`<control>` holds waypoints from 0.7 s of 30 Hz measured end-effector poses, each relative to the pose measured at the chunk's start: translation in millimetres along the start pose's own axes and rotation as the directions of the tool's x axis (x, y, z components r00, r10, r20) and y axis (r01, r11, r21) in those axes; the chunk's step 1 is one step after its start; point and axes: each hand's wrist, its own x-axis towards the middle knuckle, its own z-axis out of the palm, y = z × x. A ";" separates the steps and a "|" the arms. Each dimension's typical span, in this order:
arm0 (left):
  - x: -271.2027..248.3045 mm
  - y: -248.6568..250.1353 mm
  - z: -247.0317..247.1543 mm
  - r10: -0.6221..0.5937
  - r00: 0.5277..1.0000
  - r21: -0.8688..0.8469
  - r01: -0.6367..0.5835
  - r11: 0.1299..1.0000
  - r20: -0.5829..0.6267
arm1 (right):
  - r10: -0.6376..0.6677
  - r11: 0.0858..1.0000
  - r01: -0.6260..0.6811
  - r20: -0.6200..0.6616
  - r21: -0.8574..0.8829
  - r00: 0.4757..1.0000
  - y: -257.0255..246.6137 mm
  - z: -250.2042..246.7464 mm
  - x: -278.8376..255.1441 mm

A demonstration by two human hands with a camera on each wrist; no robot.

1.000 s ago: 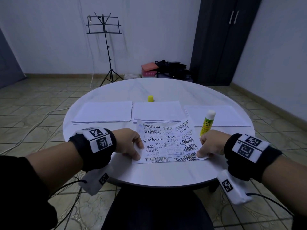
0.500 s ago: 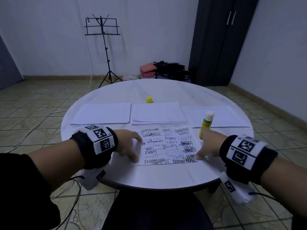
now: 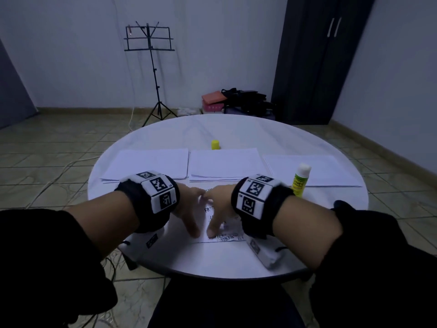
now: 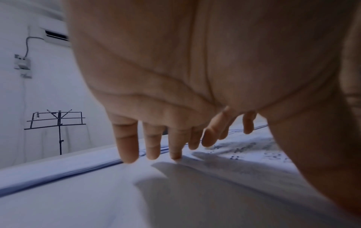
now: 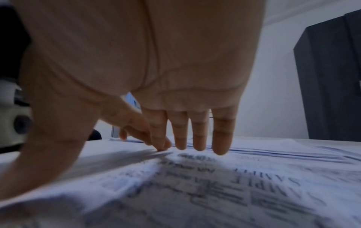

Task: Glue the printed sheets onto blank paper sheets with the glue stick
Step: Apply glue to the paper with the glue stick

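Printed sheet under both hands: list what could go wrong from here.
1. Both hands, left hand and right hand, lie flat with fingers spread on the printed sheet; uneven pressing could crease it or slide it off line.
2. The uncapped glue stick stands upright close to the right wrist; a sideways sweep might topple it.
3. Its yellow cap sits far back, so the glue may dry.

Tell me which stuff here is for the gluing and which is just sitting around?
For the gluing:
- printed sheet, under the left hand and right hand
- glue stick, standing uncapped
- yellow cap
- three stacks of blank paper

Just sitting around:
- music stand
- bags on the floor
- dark wardrobe
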 end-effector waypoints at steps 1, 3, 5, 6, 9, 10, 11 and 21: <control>0.5 -0.6 0.0 0.014 1.000 0.012 -0.014 1.000 0.005 | 0.004 1.000 -0.004 0.018 0.001 1.000 4.8 0.7 0.4; 3.2 -2.5 0.5 0.032 0.999 0.054 -0.033 0.998 0.016 | 0.023 1.000 -0.024 0.041 0.015 0.999 18.3 -0.7 -3.4; 6.8 -4.7 1.2 0.047 0.999 0.091 -0.049 0.995 0.018 | 0.050 0.998 -0.051 0.058 0.028 0.997 35.3 -2.6 -15.2; 8.2 -5.5 1.6 0.054 0.998 0.098 -0.055 0.994 0.016 | 0.069 0.997 -0.071 0.060 0.027 0.996 43.7 -4.0 -23.7; 10.8 -8.0 1.8 0.070 0.997 0.119 -0.071 0.990 0.008 | 0.137 0.990 -0.139 0.069 0.016 0.988 69.3 -4.5 -46.1; 11.0 -8.9 1.7 0.074 0.997 0.122 -0.074 0.990 0.007 | 0.161 0.987 -0.162 0.072 0.004 0.984 77.1 -4.0 -51.0; 11.0 -9.5 1.8 0.076 0.997 0.125 -0.077 0.989 0.009 | 0.185 0.983 -0.185 0.073 -0.003 0.980 83.5 -3.6 -55.1; 9.5 -10.6 3.3 0.029 0.998 0.137 -0.036 0.990 0.056 | 0.258 0.957 -0.238 0.114 -0.163 0.959 97.6 -0.1 -64.4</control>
